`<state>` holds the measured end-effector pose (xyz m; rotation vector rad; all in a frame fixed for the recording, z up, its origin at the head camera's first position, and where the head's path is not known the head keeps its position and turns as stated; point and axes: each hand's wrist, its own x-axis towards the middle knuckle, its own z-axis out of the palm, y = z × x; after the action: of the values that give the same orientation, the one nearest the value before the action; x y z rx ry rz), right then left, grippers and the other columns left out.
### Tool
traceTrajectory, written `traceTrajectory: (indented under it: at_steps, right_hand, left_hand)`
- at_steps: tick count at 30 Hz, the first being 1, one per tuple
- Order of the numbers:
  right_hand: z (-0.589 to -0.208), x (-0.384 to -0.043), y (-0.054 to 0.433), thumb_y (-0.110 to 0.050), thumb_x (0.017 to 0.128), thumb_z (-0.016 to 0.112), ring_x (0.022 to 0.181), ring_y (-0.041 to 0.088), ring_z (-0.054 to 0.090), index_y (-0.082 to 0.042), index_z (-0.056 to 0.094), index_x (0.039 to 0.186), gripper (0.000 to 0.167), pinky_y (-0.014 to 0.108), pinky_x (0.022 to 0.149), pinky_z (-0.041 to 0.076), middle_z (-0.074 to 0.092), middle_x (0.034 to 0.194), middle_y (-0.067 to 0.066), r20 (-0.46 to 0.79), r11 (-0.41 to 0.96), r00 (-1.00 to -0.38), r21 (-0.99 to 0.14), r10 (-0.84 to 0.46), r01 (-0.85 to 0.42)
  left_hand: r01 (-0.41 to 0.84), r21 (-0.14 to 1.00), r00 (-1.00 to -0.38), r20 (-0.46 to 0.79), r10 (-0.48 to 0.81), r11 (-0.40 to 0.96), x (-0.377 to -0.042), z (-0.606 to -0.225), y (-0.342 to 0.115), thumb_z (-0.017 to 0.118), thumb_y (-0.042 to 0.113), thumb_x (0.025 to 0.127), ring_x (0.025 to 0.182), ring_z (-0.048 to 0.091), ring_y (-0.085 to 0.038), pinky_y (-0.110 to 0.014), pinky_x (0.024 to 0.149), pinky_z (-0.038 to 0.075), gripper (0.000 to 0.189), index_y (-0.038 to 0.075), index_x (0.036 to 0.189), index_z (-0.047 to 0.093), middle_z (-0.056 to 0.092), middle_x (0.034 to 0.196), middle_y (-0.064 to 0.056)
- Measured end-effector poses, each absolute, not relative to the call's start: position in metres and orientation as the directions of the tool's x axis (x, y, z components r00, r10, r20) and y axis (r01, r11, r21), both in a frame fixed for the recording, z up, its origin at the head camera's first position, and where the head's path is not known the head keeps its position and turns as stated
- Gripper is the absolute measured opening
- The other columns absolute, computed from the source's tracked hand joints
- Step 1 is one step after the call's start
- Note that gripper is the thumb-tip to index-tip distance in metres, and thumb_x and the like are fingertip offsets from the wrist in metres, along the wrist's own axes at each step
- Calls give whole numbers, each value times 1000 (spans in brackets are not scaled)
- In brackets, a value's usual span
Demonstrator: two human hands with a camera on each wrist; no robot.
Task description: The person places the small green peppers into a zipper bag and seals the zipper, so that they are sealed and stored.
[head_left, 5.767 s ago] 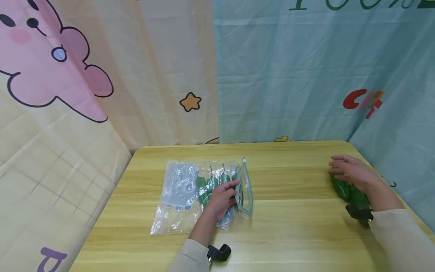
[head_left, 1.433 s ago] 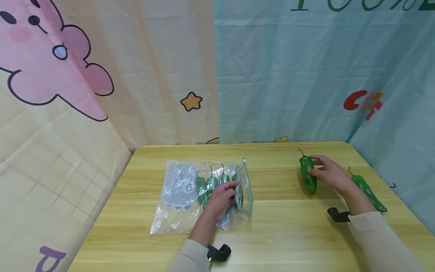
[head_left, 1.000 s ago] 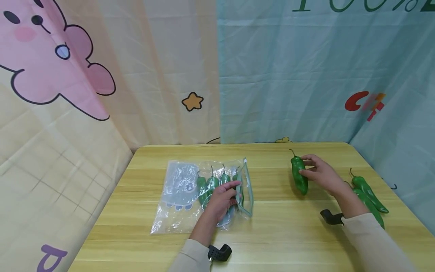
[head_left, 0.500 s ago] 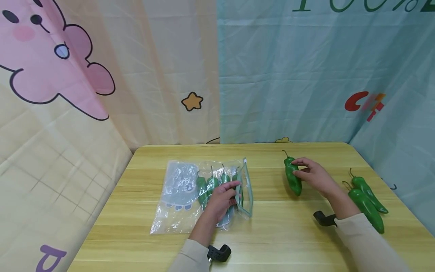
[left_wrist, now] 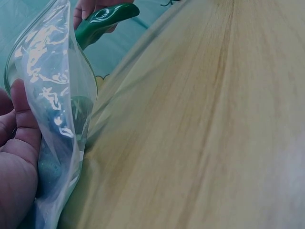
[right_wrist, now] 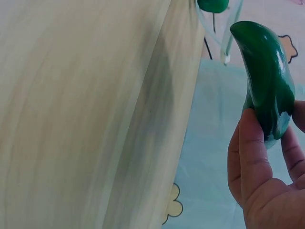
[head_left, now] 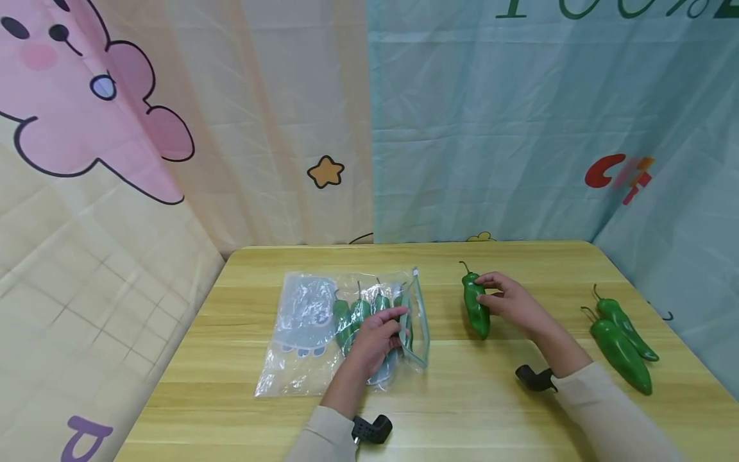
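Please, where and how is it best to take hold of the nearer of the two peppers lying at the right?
Probably around the thick middle of the nearer pepper, coming from above and from its open left side: the other pepper lies close along its right side, and the nearer one's stem is thin.
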<state>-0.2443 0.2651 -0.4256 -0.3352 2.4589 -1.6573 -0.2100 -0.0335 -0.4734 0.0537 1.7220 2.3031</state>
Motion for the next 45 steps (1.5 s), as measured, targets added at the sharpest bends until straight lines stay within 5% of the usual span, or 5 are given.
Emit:
traceTrajectory:
  at_steps: [45]
  right_hand:
    - [-436,-254,187,-9,100,53,106,31,59,3,50,126,29,42,81,57,49,131,26,-153,321,-914,-947,-376,27]
  left_hand:
    - [-184,948,-966,-126,224,-261,-211,-474,-33,51,-5,89,81,64,-13,-22,67,52,40,-6,128,61,64,112,-11]
